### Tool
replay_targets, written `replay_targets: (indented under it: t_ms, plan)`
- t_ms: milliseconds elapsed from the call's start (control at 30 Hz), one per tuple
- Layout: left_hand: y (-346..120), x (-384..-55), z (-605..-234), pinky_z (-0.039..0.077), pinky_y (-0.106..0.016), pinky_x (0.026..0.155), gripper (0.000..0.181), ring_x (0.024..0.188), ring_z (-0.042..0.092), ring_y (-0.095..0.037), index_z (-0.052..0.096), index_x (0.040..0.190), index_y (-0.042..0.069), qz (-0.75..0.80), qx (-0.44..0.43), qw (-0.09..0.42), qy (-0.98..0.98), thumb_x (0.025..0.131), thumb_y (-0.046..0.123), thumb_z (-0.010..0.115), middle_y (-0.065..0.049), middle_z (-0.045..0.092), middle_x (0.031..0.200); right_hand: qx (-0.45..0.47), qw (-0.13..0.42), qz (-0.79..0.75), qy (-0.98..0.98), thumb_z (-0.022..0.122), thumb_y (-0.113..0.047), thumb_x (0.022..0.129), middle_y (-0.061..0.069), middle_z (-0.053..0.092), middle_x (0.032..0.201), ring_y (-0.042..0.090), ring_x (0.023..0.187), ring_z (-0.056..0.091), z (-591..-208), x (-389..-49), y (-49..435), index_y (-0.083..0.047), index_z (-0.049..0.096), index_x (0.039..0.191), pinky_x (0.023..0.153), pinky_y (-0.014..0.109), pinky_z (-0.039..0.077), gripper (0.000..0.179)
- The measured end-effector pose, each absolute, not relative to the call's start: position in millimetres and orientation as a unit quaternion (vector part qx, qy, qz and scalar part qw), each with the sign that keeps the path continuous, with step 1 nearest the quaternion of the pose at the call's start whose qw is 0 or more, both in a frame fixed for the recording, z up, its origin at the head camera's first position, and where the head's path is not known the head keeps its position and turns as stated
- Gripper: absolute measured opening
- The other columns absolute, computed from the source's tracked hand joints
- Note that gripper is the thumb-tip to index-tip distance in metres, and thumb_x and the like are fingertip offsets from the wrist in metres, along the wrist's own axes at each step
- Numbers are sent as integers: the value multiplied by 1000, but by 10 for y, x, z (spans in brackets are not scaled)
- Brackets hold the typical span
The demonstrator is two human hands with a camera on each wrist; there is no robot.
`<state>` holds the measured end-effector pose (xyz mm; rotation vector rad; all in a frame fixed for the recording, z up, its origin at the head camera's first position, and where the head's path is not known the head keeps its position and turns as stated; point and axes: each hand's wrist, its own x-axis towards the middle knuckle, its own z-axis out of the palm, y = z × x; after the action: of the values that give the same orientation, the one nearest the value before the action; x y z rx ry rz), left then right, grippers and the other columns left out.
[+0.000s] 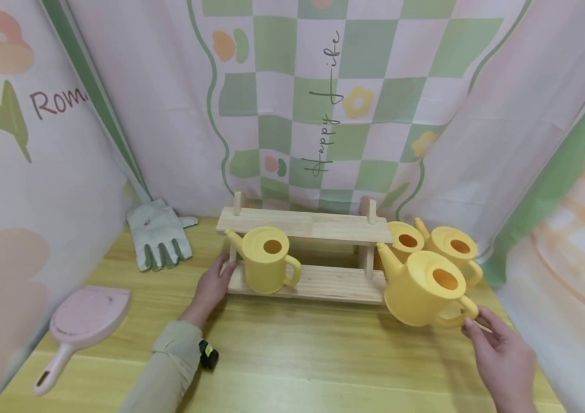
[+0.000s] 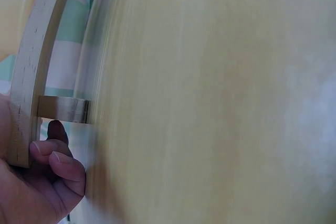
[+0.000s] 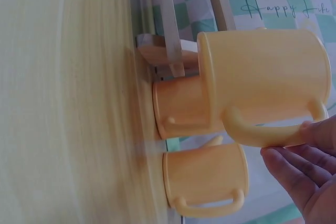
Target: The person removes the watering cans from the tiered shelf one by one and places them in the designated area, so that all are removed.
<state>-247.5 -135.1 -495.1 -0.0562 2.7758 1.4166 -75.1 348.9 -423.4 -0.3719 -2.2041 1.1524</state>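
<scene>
In the head view my right hand (image 1: 504,353) pinches the handle of a yellow watering can (image 1: 411,292), which hangs above the table at the right end of a two-tier wooden shelf (image 1: 318,285). The right wrist view shows thumb and fingers on that handle (image 3: 262,135). My left hand (image 1: 212,285) grips the left end of the lower board, its fingers (image 2: 68,169) curled under the wood in the left wrist view. A second watering can (image 1: 258,267) stands on the lower board near the left hand, spout to the left.
Two more yellow watering cans (image 1: 452,244) stand on the table right of the shelf, one partly hidden. At left lie a grey-white glove (image 1: 158,229) and a pink dustpan (image 1: 88,315). A small black object (image 1: 209,354) is by the left sleeve. Printed curtains (image 1: 168,115) hang behind.
</scene>
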Motion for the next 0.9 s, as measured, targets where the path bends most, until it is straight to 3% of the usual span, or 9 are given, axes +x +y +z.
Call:
replay_targets:
  t_ms: [533,900]
  plan:
    - [-1355,-2485,-4943,32,-59,108,56,134,40,-41,40,146,16,449,-24,17,893,102,51,39,-18,42,149,-172,287,431,-838,71,1,87,-41,57,81,-17,65,60,-4364,-678,3681,2,67,116,65,1,44,30]
    - [-1351,-2484,-4956,31,-60,108,57,134,39,-42,39,146,17,450,-25,17,893,102,52,40,-18,41,149,-163,260,416,-856,70,2,87,-44,50,81,-20,66,57,-4496,-720,3673,10,61,119,63,0,44,34]
